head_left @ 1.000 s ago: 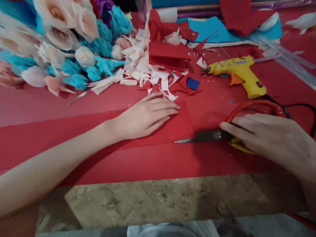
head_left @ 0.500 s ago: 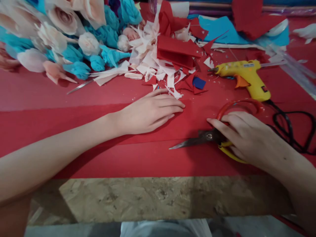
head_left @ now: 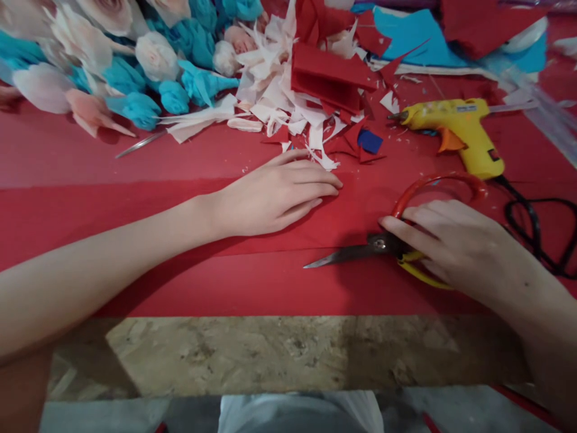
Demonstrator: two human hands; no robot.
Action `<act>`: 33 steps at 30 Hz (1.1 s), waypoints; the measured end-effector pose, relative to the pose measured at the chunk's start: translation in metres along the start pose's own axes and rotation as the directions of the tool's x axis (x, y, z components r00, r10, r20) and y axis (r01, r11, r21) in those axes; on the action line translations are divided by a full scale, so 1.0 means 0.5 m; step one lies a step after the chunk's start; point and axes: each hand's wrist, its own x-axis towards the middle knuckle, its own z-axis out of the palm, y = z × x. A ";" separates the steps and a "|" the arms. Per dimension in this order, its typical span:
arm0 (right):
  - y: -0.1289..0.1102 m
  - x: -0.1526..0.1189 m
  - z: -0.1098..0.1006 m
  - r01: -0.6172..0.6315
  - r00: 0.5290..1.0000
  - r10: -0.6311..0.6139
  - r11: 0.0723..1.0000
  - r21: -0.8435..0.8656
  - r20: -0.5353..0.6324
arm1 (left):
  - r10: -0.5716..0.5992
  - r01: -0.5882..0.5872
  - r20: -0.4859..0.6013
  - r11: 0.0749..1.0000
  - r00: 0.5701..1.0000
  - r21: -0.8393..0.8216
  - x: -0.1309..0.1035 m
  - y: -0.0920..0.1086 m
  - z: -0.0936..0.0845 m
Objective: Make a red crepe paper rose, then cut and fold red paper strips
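Observation:
My left hand (head_left: 274, 195) lies flat, palm down, on a long strip of red paper (head_left: 112, 201) that spreads across the red table surface. Its fingers are stretched out to the right, just below the paper scraps. In my right hand (head_left: 455, 240) is a pair of scissors (head_left: 380, 242) with one red and one yellow handle, my fingers wrapped round the handles. The blades look closed and point left, over the lower edge of the strip, to the right of and a little below my left hand.
Cream and red scraps (head_left: 270, 90) lie beyond my left hand. Paper flowers (head_left: 157, 57) fill the back left. A yellow glue gun (head_left: 469, 132) with a black cord (head_left: 534, 225) lies at the right. Bare chipboard (head_left: 270, 355) runs along the near edge.
The whole view has shifted slightly, with the table's far objects now higher in the picture. Both hands keep nearly the same pose, and the scissors remain in my right hand.

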 end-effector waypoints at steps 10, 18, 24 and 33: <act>0.002 -0.013 -0.003 0.053 0.998 -0.056 0.997 -0.058 -0.041 | -0.016 0.016 0.008 1.000 1.000 0.010 -0.002 0.000 -0.002; -0.017 -0.002 0.008 -0.023 0.999 0.029 0.989 -0.148 0.036 | -0.021 0.021 -0.006 1.000 1.000 -0.009 0.001 -0.001 -0.001; -0.026 0.025 -0.002 -0.060 0.994 0.072 0.988 -0.142 0.085 | -0.027 0.027 -0.004 1.000 1.000 -0.010 0.001 0.000 0.000; -0.013 0.058 -0.009 0.068 0.998 -0.067 0.996 -0.056 0.012 | -0.031 0.031 -0.007 1.000 0.999 -0.005 -0.001 -0.002 0.003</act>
